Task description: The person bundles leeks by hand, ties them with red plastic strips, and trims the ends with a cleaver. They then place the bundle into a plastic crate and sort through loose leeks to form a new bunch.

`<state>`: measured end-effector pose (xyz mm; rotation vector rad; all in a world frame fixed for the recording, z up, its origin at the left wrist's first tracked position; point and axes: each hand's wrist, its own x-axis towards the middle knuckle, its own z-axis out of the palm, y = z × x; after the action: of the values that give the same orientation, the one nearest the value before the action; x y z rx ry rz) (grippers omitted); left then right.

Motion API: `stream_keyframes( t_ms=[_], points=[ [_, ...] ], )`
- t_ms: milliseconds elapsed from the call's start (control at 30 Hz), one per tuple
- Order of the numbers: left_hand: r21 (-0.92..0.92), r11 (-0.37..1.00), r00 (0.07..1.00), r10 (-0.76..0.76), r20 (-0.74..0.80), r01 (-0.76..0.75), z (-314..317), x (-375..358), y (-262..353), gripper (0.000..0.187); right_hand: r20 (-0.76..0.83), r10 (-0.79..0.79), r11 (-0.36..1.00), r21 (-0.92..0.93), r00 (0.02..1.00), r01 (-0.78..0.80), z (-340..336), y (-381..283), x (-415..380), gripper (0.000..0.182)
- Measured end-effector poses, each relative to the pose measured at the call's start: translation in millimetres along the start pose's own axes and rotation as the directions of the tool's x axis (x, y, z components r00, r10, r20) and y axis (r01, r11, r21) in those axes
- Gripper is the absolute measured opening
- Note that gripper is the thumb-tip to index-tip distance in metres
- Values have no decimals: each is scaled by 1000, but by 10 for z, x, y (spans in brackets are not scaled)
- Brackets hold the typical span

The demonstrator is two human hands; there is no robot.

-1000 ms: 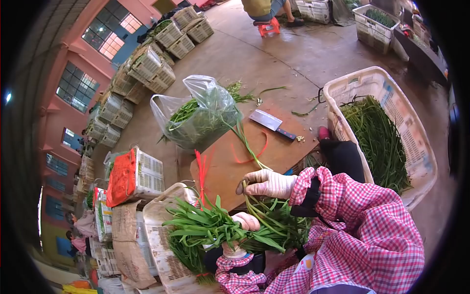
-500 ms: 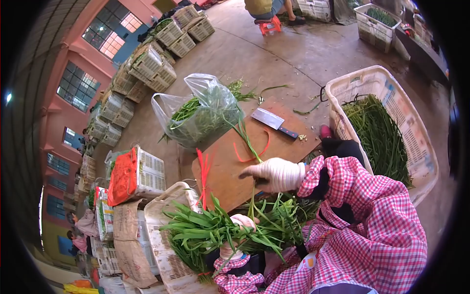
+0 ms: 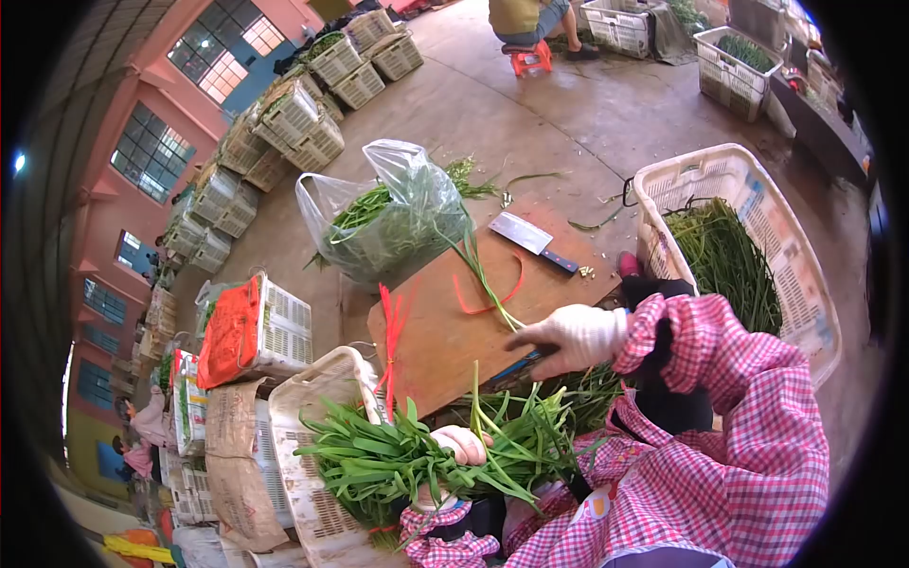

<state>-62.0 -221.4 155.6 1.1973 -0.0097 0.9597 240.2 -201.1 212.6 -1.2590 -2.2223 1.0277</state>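
Note:
My left hand point(image 3: 461, 444), in a pale glove, is wrapped round a thick bunch of leafy greens point(image 3: 383, 451) low in the view. The leaves fan out to the left, and thinner stalks stick out on the right. My gloved right hand point(image 3: 576, 341) is over the near right edge of a brown board point(image 3: 440, 327), fingers apart and pointing left. Close to its fingertips end a few long green stalks point(image 3: 478, 275) lying across the board. A cleaver point(image 3: 521, 230) with a dark handle lies at the board's far right, and red ties point(image 3: 388, 341) lie at its left.
A clear plastic bag point(image 3: 417, 208) of greens stands behind the board. To the right is a white crate point(image 3: 814, 293) with long green stalks. Another white crate point(image 3: 303, 445) sits at the left under the bunch. Stacked crates point(image 3: 298, 123) line the wall; a person point(image 3: 516, 24) sits on a red stool.
My right hand has moved right and toward me, away from the bunch, and its fingers have spread. My left hand keeps hold of the greens. The view has shifted slightly.

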Motion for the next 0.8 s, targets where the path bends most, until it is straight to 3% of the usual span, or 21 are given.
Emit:
stream_keyframes(
  t_ms=[33,100,167,200,233,300,367,433,467,500,533,567,633,667,700,767,800],
  points=[
    [16,1000,999,-21,48,20,0,39,6,34,-58,-127,972,193,990,136,96,17,87,53],
    [-21,1000,999,1,48,0,40,51,-36,34,-83,-225,770,596,971,230,348,-99,256,41],
    [-61,998,990,-17,143,26,-71,3,-66,34,111,-205,673,737,972,58,467,-145,365,28],
    [-61,998,984,-19,176,30,-62,33,-28,33,154,-104,745,667,983,-26,422,-216,348,25],
    [-64,998,983,2,184,10,-55,36,-10,32,155,-103,745,666,982,-27,386,-204,334,25],
    [-58,998,979,31,200,-19,-66,18,55,31,93,-138,918,385,986,92,293,-116,286,26],
    [-41,999,983,2,184,5,-146,-104,74,32,177,17,825,553,984,-113,248,50,224,26],
    [-38,999,991,19,131,-14,-166,-138,63,31,-49,-102,994,42,994,104,374,299,253,29],
    [-64,998,989,33,143,-24,-199,-136,7,31,-23,22,992,-124,999,-25,434,311,215,43],
    [-70,997,988,34,148,-24,-168,-109,-13,31,4,-23,998,56,1000,22,416,203,185,57],
    [-66,998,996,15,85,-10,-108,-90,-26,30,-80,-128,942,303,989,146,598,215,245,58],
    [-63,998,1000,-4,15,5,-67,-91,-51,29,-182,-206,810,520,962,272,775,228,315,59],
    [-81,997,1000,19,2,-19,-116,-119,-187,31,189,-86,419,898,978,-137,635,-137,310,51],
    [-56,998,1000,-4,-29,2,-145,-177,-218,36,236,-135,360,916,962,-174,688,-95,379,38],
    [-31,999,998,-26,-60,25,-160,-224,-234,40,206,-126,385,912,970,-144,654,-136,429,27],
    [-22,992,981,-124,-147,122,-52,-84,-38,45,66,66,645,759,996,-94,350,-293,500,21],
    [28,999,991,-23,-136,27,-241,-167,-85,43,-59,70,609,793,996,4,210,-266,562,22]
  ],
)
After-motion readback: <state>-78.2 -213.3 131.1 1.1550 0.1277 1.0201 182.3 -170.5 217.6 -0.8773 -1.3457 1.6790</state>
